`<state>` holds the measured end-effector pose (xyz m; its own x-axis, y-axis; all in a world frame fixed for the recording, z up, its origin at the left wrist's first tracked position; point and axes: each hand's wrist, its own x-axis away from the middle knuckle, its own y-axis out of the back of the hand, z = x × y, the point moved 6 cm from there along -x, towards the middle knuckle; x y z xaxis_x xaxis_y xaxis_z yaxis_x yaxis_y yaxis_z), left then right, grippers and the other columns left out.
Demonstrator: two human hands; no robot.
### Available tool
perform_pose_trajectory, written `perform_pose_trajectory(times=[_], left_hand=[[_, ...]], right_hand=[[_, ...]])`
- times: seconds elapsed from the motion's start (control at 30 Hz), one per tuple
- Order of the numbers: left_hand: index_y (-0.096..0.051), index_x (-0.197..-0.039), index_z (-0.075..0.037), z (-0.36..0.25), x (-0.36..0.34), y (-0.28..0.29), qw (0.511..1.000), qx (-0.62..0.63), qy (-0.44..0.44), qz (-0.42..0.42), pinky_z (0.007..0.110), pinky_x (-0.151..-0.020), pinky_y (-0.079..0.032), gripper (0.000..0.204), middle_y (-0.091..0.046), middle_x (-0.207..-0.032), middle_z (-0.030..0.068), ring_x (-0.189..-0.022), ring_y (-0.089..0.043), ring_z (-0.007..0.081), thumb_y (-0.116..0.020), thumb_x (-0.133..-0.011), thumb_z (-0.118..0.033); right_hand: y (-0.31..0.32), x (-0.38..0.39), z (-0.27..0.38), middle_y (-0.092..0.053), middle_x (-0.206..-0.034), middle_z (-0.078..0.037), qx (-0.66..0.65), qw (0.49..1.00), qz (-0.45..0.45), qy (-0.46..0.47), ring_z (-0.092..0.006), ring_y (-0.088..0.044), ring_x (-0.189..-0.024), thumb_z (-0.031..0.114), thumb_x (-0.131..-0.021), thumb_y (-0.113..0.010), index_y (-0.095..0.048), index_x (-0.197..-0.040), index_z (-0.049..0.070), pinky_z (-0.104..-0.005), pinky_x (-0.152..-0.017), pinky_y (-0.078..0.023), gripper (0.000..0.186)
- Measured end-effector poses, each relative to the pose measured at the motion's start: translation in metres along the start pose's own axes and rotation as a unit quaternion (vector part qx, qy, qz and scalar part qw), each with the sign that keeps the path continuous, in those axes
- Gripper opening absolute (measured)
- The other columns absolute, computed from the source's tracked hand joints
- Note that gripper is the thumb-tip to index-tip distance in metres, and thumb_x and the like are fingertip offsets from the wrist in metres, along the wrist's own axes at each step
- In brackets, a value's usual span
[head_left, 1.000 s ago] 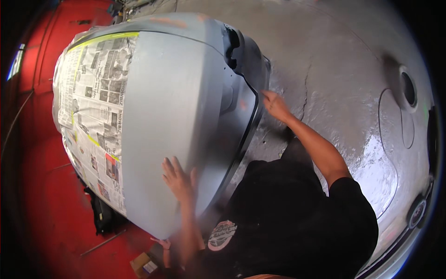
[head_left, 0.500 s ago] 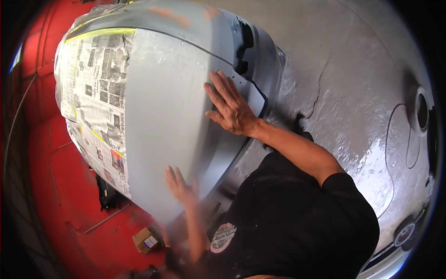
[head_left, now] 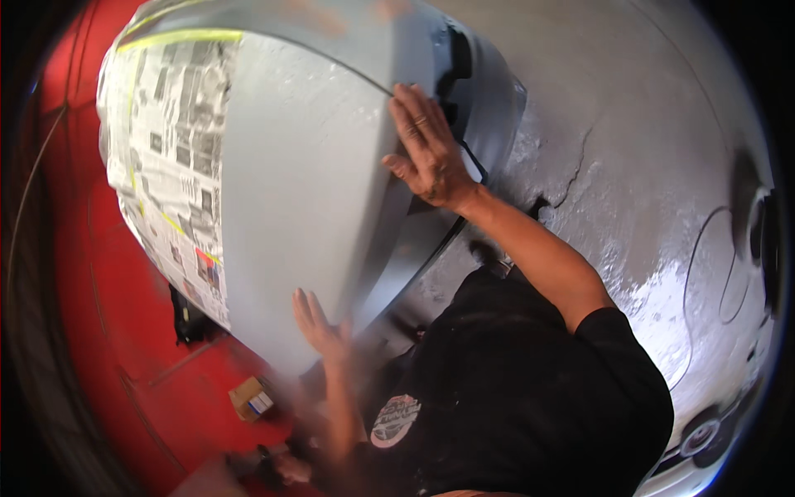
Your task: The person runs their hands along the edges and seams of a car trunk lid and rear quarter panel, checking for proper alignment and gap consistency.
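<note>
A car body panel (head_left: 290,166) in matt grey, with wet-looking spots near its upper edge, fills the middle of the view. My right hand (head_left: 429,157) lies flat with fingers stretched along the panel's right-hand ridge, close to the dark seam. Lower down, my left hand (head_left: 319,327) is open and slightly blurred, its fingers extended over the panel near its lower end. Whether the left palm touches the surface is unclear. Neither hand holds anything. Masking newspaper (head_left: 182,149) covers the panel's left side, edged with yellow-green tape (head_left: 178,38).
Red floor (head_left: 99,315) lies to the left, with a small cardboard box (head_left: 250,398) on it. Cracked grey concrete (head_left: 613,108) spreads on the right. A thin cable (head_left: 689,290) curves across it. Part of another car's wheel (head_left: 702,437) shows at lower right.
My right hand has slid farther up along the ridge toward the seam. My left hand stays near the same spot. The view has shifted slightly.
</note>
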<state>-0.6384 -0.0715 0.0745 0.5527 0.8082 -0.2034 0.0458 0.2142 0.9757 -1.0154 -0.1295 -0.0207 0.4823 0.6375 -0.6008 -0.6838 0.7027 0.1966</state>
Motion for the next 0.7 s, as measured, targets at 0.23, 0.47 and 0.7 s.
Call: perform_pose_trajectory(times=[0.23,0.47,0.7], left_hand=[[-0.052,-0.148,-0.002,0.018,0.004,0.008,0.999,-0.037,0.035,0.004,0.058,-0.118,-0.031,0.09,-0.042,-0.159,0.0215,-0.147,-0.039,0.0432,-0.081,-0.076,-0.048],[-0.054,-0.147,-0.01,0.028,0.022,0.014,0.997,-0.045,0.049,-0.03,0.061,-0.114,-0.037,0.095,-0.045,-0.159,0.014,-0.145,-0.043,0.0403,-0.075,-0.073,-0.067],[-0.061,-0.138,-0.006,0.039,0.039,0.024,0.988,-0.001,0.061,-0.143,0.058,-0.111,-0.041,0.087,-0.056,-0.147,0.0149,-0.137,-0.05,0.0405,-0.075,-0.075,-0.066]], right_hand=[[-0.015,-0.002,0.004,-0.037,-0.16,-0.029,0.019,0.997,0.012,0.073,-0.0433,-0.03,-0.152,0.027,-0.102,-0.061,-0.042,-0.152,-0.008,-0.0505,-0.125,-0.023,0.063],[-0.009,-0.005,0.034,-0.045,-0.156,-0.027,0.121,0.988,0.044,0.084,-0.0433,-0.034,-0.15,0.012,-0.101,-0.057,-0.056,-0.142,-0.006,-0.0509,-0.123,-0.026,0.045],[-0.111,0.057,0.219,-0.052,-0.151,-0.023,0.038,0.942,0.249,0.22,-0.0448,-0.038,-0.147,0.009,-0.098,-0.057,-0.061,-0.139,0.0,-0.0538,-0.12,-0.031,0.042]])
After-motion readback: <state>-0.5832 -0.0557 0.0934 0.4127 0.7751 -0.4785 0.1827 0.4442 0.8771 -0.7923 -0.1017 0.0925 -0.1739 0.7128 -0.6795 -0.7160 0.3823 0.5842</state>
